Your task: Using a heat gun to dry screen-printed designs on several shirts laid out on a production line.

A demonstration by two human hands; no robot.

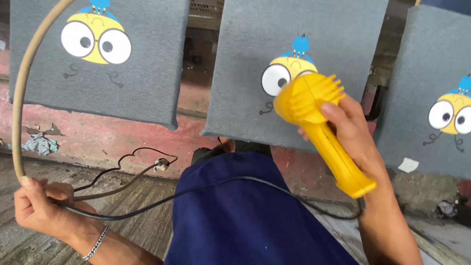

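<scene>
My right hand (354,130) grips a yellow heat gun (321,129) by its handle, its vented head pointed at the cartoon print on the middle grey fabric panel (298,55). The print shows a yellow round-eyed face with a blue cap, partly hidden by the tool. My left hand (41,205) is closed around a black power cord (189,192) and a beige hose (26,84) that loops upward. The cord runs across my dark blue apron (241,224) to the gun's base.
Two more grey panels with the same print hang at left (95,44) and right (447,90). Behind them runs a worn red wall ledge (138,138). A wooden plank floor (8,163) with scraps lies below.
</scene>
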